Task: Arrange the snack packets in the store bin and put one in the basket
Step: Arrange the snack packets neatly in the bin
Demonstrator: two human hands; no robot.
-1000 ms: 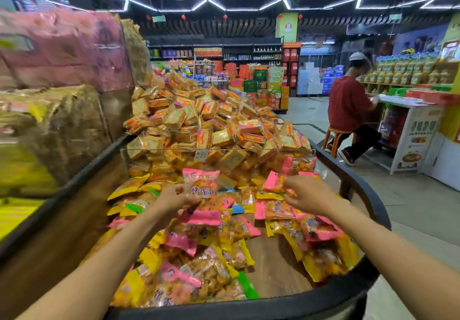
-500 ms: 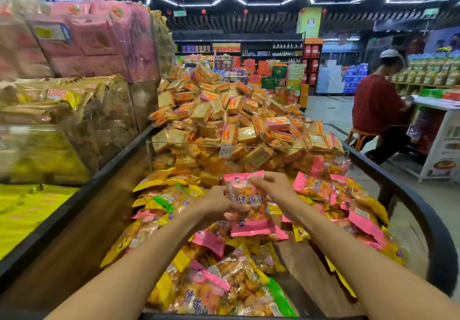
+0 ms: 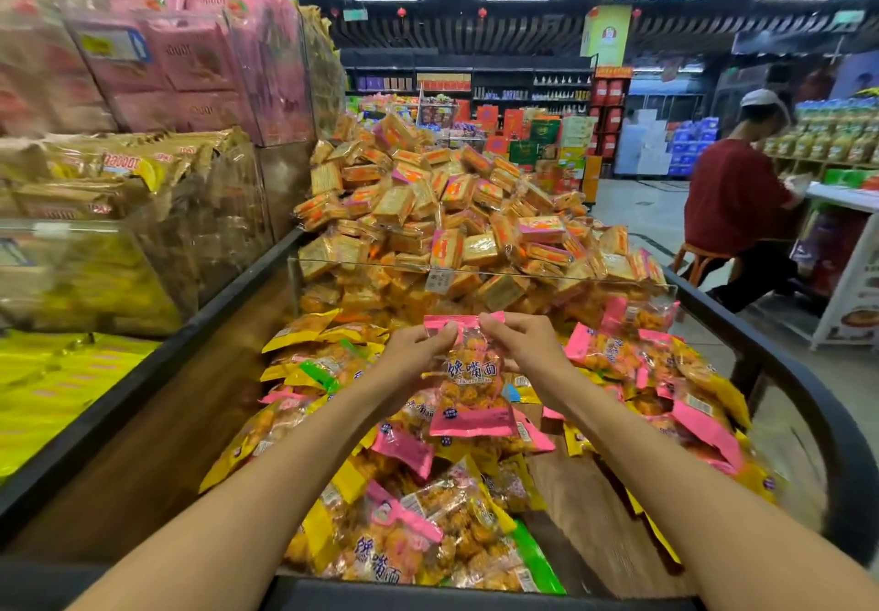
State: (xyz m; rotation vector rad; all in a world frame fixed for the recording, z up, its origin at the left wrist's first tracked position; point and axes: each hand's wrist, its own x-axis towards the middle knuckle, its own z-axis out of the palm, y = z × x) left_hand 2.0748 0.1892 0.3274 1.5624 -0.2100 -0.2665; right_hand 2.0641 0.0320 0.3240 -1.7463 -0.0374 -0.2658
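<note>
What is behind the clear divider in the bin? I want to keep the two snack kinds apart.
Behind the clear divider rises a heap of orange square packets. Its lower layers and the bin floor there are hidden.

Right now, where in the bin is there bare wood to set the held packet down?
Bare wood shows between the near pile and the right-hand packets. The bin's left wall is bare but sloped. Elsewhere packets crowd up to the divider.
</note>
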